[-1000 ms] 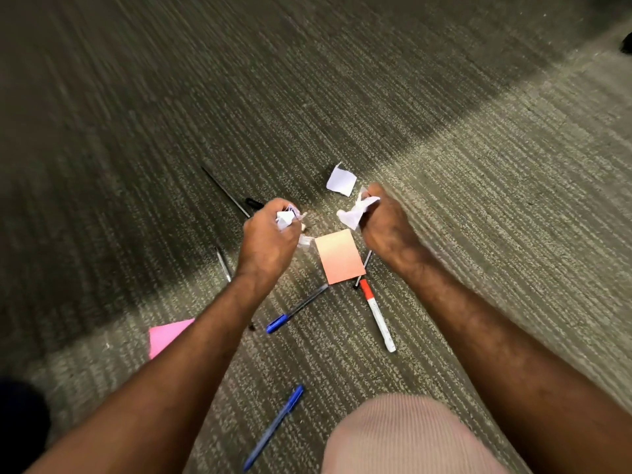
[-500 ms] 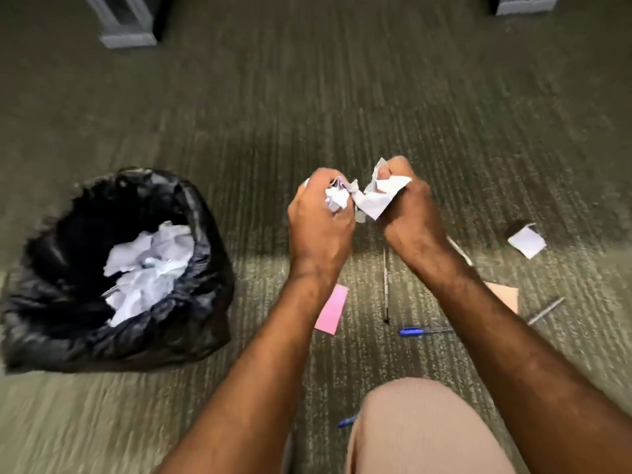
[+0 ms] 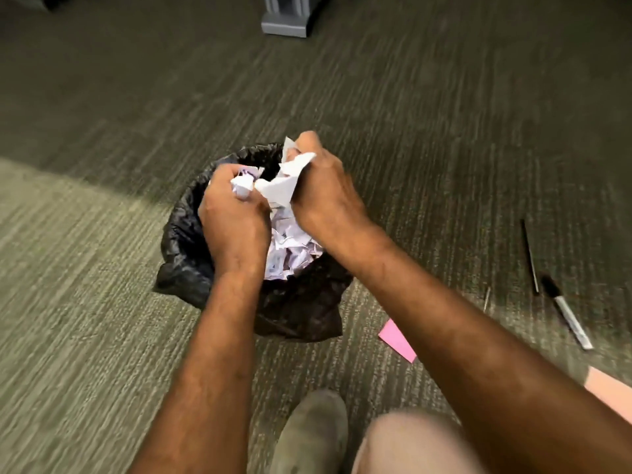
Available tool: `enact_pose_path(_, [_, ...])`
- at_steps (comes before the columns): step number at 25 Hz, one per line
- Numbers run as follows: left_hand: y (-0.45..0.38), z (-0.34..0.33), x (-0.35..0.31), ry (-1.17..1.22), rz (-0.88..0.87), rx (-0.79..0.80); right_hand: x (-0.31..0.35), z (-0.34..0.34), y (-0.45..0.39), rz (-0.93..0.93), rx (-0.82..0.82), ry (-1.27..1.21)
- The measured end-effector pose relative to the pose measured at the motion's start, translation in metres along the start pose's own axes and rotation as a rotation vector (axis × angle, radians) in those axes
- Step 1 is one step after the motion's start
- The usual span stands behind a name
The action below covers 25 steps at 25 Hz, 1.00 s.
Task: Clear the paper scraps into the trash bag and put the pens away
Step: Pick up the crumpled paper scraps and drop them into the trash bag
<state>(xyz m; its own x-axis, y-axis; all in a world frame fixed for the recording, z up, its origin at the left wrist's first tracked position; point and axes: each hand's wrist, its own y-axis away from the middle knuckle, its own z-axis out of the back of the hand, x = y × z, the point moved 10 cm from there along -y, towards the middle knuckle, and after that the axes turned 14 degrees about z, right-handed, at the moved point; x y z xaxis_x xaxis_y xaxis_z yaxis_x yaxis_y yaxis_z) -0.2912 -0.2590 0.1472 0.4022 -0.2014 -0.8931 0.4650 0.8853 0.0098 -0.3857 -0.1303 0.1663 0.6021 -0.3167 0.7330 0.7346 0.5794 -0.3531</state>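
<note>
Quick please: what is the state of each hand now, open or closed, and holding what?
Left hand: closed on a crumpled paper scrap, above the trash bag.
Right hand: closed on a larger white paper scrap, also above the bag.

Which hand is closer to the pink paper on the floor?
The right hand. It is over the trash bag, on the side toward the pink paper. The left hand is over the bag too, on the far side.
</note>
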Motion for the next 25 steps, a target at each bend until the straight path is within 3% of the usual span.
enact_pose_path(6, [-0.022, -0.013, 0.063, -0.509, 0.159, 0.165, -0.020, -0.062, -0.008, -0.142, 0.349, 0.071])
enact_pose_path(12, [-0.027, -0.022, 0.075, -0.562, 0.244, 0.296, -0.026, -0.080, -0.006, -0.133, 0.658, 0.109])
enact_pose_path(14, [-0.027, -0.023, 0.067, -0.570, 0.201, 0.298, -0.025, -0.074, -0.010, -0.076, 0.661, 0.189])
enact_pose_path(16, [-0.026, -0.023, 0.050, -0.542, 0.139, 0.264, -0.020, -0.060, -0.017, -0.023, 0.532, 0.205])
enact_pose_path(21, [0.006, -0.043, -0.027, -0.299, -0.128, 0.178, -0.017, 0.017, -0.015, 0.045, -0.044, 0.034])
enact_pose_path(25, [0.063, -0.092, -0.078, -0.114, -0.288, 0.277, -0.042, 0.104, 0.028, 0.077, -0.412, 0.077])
